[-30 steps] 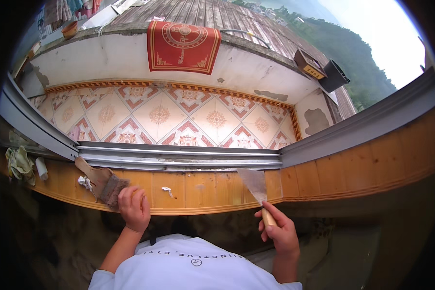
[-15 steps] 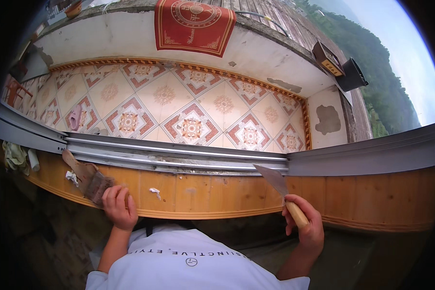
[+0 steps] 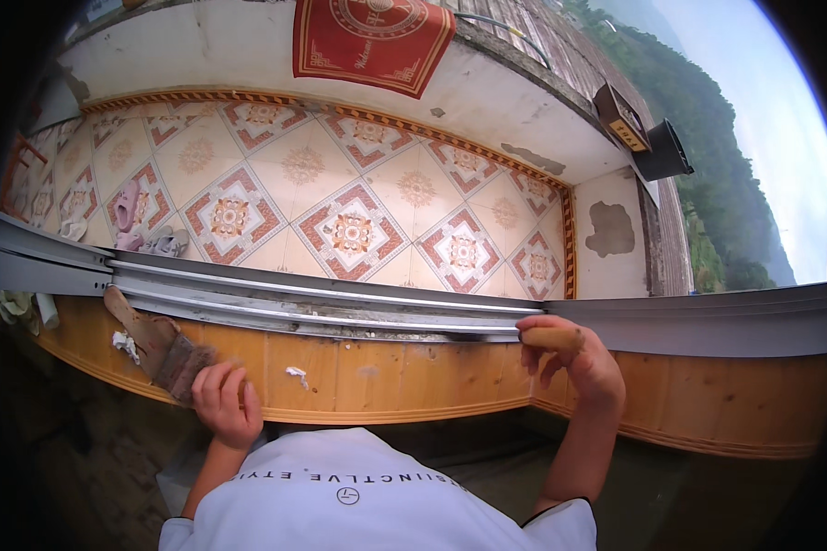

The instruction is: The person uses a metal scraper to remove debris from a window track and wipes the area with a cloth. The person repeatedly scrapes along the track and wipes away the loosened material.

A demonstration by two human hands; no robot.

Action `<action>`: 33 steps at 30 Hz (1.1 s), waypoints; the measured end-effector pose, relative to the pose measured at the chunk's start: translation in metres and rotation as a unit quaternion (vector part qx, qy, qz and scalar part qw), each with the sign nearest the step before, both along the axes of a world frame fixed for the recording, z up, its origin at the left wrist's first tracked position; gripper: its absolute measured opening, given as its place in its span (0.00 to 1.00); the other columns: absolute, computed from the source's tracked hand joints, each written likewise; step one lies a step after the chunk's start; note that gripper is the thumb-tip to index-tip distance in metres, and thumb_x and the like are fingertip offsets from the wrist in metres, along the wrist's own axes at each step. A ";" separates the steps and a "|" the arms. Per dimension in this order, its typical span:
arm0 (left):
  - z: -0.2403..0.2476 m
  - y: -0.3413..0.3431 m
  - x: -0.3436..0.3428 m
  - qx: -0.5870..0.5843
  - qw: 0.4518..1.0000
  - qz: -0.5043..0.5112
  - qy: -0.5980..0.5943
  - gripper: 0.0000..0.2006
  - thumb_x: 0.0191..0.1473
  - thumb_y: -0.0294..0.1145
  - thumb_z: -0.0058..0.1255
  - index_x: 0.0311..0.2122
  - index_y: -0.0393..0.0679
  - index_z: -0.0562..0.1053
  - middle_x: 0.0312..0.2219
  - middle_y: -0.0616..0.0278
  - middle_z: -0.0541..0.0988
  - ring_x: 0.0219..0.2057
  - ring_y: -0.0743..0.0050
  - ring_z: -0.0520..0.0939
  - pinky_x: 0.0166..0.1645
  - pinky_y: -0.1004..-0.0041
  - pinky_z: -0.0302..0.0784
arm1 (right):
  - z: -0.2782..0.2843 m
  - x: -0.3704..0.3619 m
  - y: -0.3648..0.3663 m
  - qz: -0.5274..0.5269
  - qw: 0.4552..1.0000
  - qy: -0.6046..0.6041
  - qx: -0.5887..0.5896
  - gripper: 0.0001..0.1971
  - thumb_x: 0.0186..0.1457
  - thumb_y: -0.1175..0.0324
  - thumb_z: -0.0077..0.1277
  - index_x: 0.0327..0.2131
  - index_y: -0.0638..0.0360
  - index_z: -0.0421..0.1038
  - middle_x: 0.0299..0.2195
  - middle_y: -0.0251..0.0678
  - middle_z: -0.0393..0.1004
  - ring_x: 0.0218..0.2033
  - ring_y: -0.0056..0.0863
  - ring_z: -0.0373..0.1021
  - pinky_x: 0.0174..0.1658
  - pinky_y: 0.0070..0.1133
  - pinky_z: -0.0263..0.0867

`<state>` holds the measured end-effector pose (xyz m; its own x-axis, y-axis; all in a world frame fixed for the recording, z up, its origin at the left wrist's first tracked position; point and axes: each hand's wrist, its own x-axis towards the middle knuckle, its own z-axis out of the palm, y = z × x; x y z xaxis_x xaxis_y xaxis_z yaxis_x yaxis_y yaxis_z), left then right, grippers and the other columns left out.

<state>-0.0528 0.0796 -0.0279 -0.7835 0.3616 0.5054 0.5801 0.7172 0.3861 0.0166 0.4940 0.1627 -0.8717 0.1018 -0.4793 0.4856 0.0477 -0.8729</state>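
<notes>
My right hand (image 3: pixel 586 363) grips a putty knife by its wooden handle (image 3: pixel 553 339) at the right end of the metal window track (image 3: pixel 368 321). Its blade (image 3: pixel 473 337) lies low along the track and looks dark. My left hand (image 3: pixel 227 404) rests at the front of the wooden sill (image 3: pixel 404 376), fingers slightly bent and apart. Right beside its fingertips are the bristles of a wide paintbrush (image 3: pixel 182 367), which lies on the sill with its wooden handle pointing to the far left. Whether the fingertips touch the bristles I cannot tell.
White crumpled scraps (image 3: pixel 296 375) lie on the sill, with a pale cloth (image 3: pixel 16 310) at its left end. Beyond the track are a tiled balcony floor (image 3: pixel 340 230), pink shoes (image 3: pixel 129 207), a red mat (image 3: pixel 372 46) over the wall and a black pot (image 3: pixel 663 151).
My right hand has moved forward with the putty knife, from the sill's front edge to the track, and its blade has dropped flatter. My left hand has stayed nearly in place. The view has shifted slightly.
</notes>
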 end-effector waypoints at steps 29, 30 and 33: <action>0.001 -0.002 0.000 -0.024 0.999 -0.005 -0.020 0.11 0.47 0.25 0.50 0.39 0.37 0.73 0.40 0.52 0.73 0.42 0.49 0.72 0.47 0.59 0.68 | -0.101 -0.002 -0.012 -0.239 0.922 0.298 0.060 0.02 0.50 0.82 0.44 0.28 0.65 0.65 0.23 0.41 0.72 0.26 0.26 0.69 0.34 0.23 0.68; 0.002 -0.002 0.000 -0.023 1.000 -0.006 -0.020 0.11 0.47 0.25 0.50 0.39 0.37 0.73 0.40 0.52 0.73 0.42 0.49 0.72 0.47 0.59 0.69 | -0.102 -0.003 -0.013 -0.234 0.926 0.291 0.061 0.03 0.50 0.82 0.44 0.28 0.65 0.65 0.23 0.41 0.72 0.26 0.26 0.69 0.34 0.23 0.68; 0.002 0.000 0.000 -0.018 1.000 -0.006 -0.019 0.11 0.47 0.24 0.50 0.38 0.37 0.74 0.40 0.52 0.73 0.42 0.49 0.72 0.47 0.59 0.69 | -0.106 -0.005 -0.013 -0.235 0.927 0.291 0.021 0.03 0.50 0.82 0.44 0.27 0.65 0.66 0.23 0.41 0.72 0.26 0.26 0.69 0.34 0.23 0.67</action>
